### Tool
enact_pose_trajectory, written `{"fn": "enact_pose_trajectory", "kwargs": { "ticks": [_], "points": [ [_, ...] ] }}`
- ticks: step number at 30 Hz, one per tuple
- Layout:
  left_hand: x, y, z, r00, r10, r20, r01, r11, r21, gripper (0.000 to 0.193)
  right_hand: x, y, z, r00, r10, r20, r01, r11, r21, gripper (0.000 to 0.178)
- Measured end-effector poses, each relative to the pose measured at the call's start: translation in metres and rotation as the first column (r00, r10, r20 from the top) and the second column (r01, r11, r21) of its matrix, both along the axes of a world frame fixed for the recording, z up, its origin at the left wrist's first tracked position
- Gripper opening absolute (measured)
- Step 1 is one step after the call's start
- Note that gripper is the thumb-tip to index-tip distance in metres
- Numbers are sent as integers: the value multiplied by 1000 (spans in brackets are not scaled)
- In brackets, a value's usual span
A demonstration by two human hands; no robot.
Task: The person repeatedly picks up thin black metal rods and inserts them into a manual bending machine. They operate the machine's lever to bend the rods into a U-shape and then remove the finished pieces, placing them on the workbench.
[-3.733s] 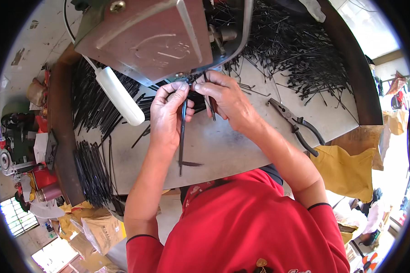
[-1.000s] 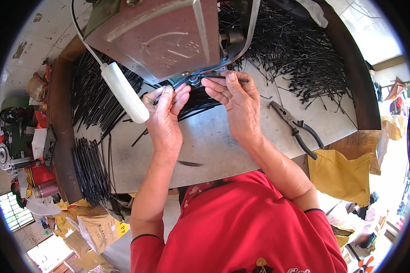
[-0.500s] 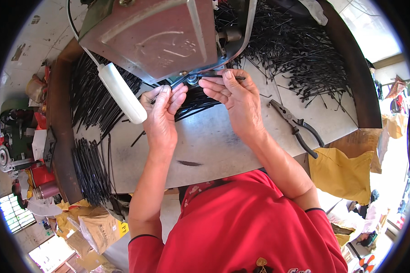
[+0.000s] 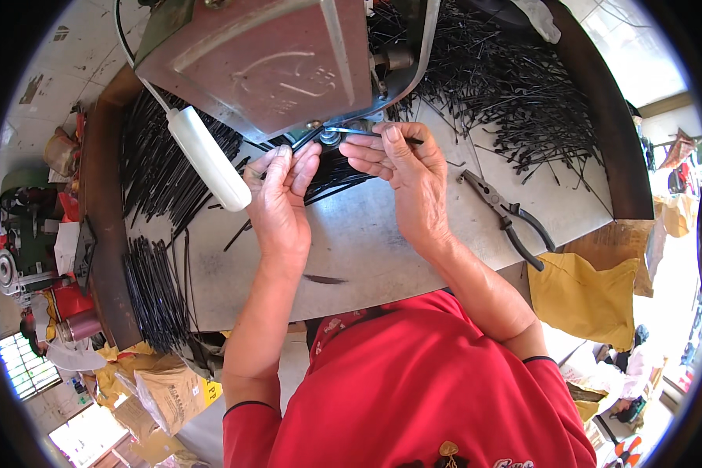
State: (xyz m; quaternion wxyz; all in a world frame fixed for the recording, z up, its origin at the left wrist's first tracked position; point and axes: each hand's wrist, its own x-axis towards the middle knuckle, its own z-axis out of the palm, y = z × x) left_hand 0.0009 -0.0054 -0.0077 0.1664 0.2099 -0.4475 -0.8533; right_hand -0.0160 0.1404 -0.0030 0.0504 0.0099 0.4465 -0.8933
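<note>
Under the front of a reddish-brown machine [image 4: 273, 74], both my hands work close to a small round metal fitting [image 4: 330, 136]. My left hand [image 4: 279, 195] pinches a thin black rod [image 4: 308, 137] between thumb and fingers, its end reaching up to the fitting. From the other side, my right hand [image 4: 409, 175] grips a second thin dark piece [image 4: 363, 132], also pointing at the fitting. Whether the two pieces join there is too small to tell. Several black rods [image 4: 339, 178] lie behind my hands.
Bundles of black rods [image 4: 154, 292] lie on the left of the metal table [image 4: 351, 249]; a tangled heap [image 4: 507, 93] covers the back right. Pliers [image 4: 507, 214] rest right of my hand. A white lamp-like bar [image 4: 208, 158] hangs at the left. A yellow bag [image 4: 585, 300] sits beyond the table edge.
My left hand has shifted slightly right, toward the fitting. My right hand keeps nearly the same place, with its piece tilted a little differently.
</note>
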Motion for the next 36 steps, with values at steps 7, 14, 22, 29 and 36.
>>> {"fn": "enact_pose_trajectory", "kwargs": {
  "ticks": [7,14,22,29,36],
  "points": [
    [1,-2,-3,999,-35,-6,35,999,4,11,-2,-1,-3,1000,-2,-1,2,1000,-5,24],
    [-3,-9,-13,988,-150,-49,149,989,-20,12,-10,5,-8,1000,9,6,-9,1000,-10,24],
    [0,-8,-6,992,-113,-58,107,991,-86,14,-11,4,-4,999,33,31,-32,998,-51,25],
    [-3,-12,-7,988,-152,-9,151,986,-66,13,-13,6,-10,994,53,91,-45,995,-89,26],
    [-4,-19,1,981,-189,52,196,951,-237,10,-13,10,-9,987,89,132,-80,994,-70,27]
  ]
}}
